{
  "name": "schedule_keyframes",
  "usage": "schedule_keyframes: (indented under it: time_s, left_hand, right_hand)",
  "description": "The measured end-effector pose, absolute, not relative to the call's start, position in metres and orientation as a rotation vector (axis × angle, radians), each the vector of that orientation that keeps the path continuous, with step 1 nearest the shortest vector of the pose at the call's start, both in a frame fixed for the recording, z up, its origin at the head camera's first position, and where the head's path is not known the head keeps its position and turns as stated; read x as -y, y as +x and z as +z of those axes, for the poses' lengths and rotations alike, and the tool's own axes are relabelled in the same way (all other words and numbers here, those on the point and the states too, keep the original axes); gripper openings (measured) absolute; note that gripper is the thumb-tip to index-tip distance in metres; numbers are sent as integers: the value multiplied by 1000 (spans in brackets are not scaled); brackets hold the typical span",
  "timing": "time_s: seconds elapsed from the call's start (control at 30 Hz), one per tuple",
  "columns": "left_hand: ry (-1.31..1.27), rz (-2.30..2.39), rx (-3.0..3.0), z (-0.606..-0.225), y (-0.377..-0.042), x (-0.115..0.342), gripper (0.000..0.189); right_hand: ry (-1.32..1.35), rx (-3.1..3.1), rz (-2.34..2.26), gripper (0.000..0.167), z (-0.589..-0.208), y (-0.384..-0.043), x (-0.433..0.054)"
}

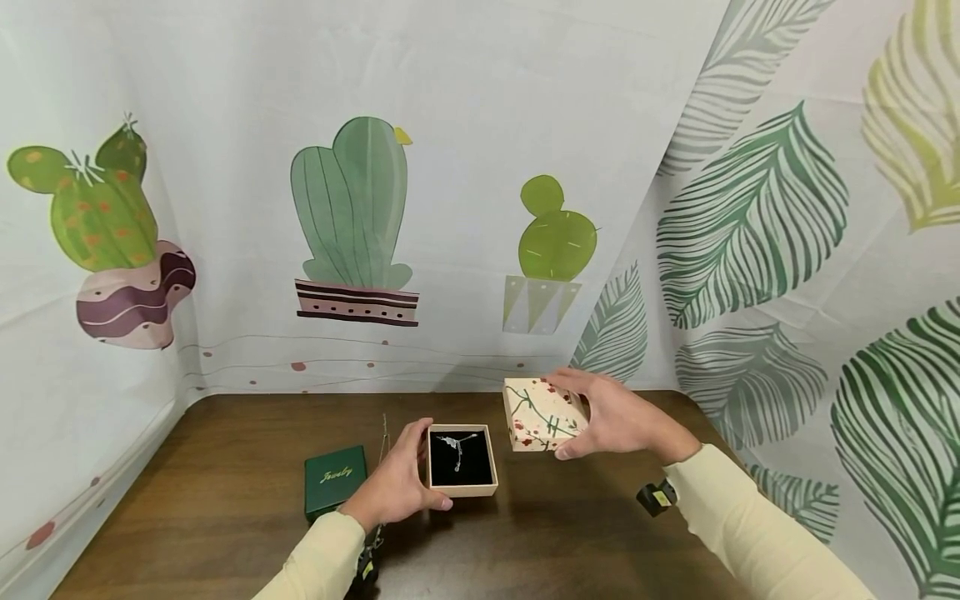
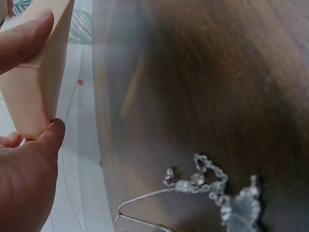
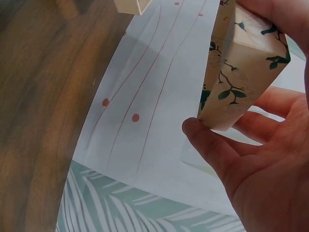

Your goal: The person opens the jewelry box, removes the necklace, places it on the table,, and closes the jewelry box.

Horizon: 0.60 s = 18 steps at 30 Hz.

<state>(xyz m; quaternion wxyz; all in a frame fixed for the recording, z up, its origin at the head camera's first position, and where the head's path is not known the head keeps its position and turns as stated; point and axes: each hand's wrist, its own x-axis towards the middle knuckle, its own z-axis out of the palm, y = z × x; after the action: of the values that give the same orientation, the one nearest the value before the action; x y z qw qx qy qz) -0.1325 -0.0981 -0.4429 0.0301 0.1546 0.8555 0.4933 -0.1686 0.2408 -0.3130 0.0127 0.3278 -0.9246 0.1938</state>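
My left hand (image 1: pixel 399 478) grips a small cream box base (image 1: pixel 462 491) by its left side, thumb at the near edge and fingers at the far one. Inside lies a black pad (image 1: pixel 474 464) with a silver necklace (image 1: pixel 457 450) on it. To the right, my right hand (image 1: pixel 617 418) holds the matching lid (image 1: pixel 543 414), printed with red blossoms and green stems. In the right wrist view the thumb and fingers pinch the lid (image 3: pixel 246 72) at opposite edges. The left wrist view shows the base's plain outer wall (image 2: pixel 29 101) between thumb and fingers.
A green jewelry box (image 1: pixel 330 479) with gold lettering lies left of the left hand. Beside it a silver chain with a crystal pendant (image 2: pixel 241 210) rests on the brown wooden table (image 1: pixel 225 467). Behind the table hangs a cloth (image 1: pixel 465 208) printed with cacti and leaves.
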Motion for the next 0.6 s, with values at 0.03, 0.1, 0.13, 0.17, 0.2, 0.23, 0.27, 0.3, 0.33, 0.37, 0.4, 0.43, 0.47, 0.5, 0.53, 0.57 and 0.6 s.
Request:
schedule_keyframes:
  time_s: [0.03, 0.1, 0.13, 0.17, 0.2, 0.23, 0.27, 0.3, 0.33, 0.37, 0.4, 0.43, 0.47, 0.5, 0.53, 0.57, 0.6]
  left_hand:
    - [478, 1510, -2647, -443, -133, 98, 120]
    - [476, 1486, -2669, -445, -133, 98, 120]
    - [476, 1483, -2670, -446, -133, 98, 120]
    - [477, 1479, -2672, -446, -132, 98, 120]
    - [478, 1476, -2673, -446, -132, 98, 120]
    - [479, 1475, -2669, -447, -132, 98, 120]
    - [482, 1473, -2666, -447, -132, 98, 120]
    - [485, 1471, -2664, -447, -132, 98, 120]
    - [489, 1472, -2660, -448, -132, 98, 120]
    - [492, 1468, -2659, -448, -132, 98, 120]
    - [494, 1463, -2659, -448, -132, 98, 120]
    - [494, 1454, -2661, -448, -132, 98, 120]
    - [494, 1443, -2667, -449, -132, 98, 120]
    - [494, 1434, -2672, -449, -132, 98, 120]
    - [493, 1428, -2675, -449, -132, 98, 120]
    - [495, 1416, -2684, -449, -132, 98, 120]
    - [494, 1408, -2689, -449, -132, 98, 120]
  right_hand:
    - [1021, 2882, 606, 103, -313, -168, -241]
    - [1023, 2882, 608, 103, -313, -168, -242]
    - [1024, 2882, 608, 103, -313, -168, -242]
    - [1024, 2881, 609, 103, -313, -168, -242]
    - [1025, 2881, 609, 103, -313, -168, -242]
    - [1024, 2881, 609, 103, -313, -168, -242]
    - [1023, 2881, 611, 103, -313, -167, -242]
    - [1021, 2880, 613, 104, -313, -167, -242]
    - [1021, 2879, 616, 104, -313, -167, -242]
    - [1021, 2879, 616, 104, -313, -167, -242]
    - [1022, 2878, 616, 104, -313, -167, -242]
    - [1022, 2877, 613, 103, -313, -167, -242]
    - [1025, 2876, 610, 103, -313, -167, -242]
    - [1026, 2875, 606, 103, -313, -167, -242]
    - [1026, 2875, 603, 103, -314, -167, -242]
    - [1025, 2874, 598, 103, -314, -167, -242]
    - [1024, 2874, 594, 103, -314, -167, -243]
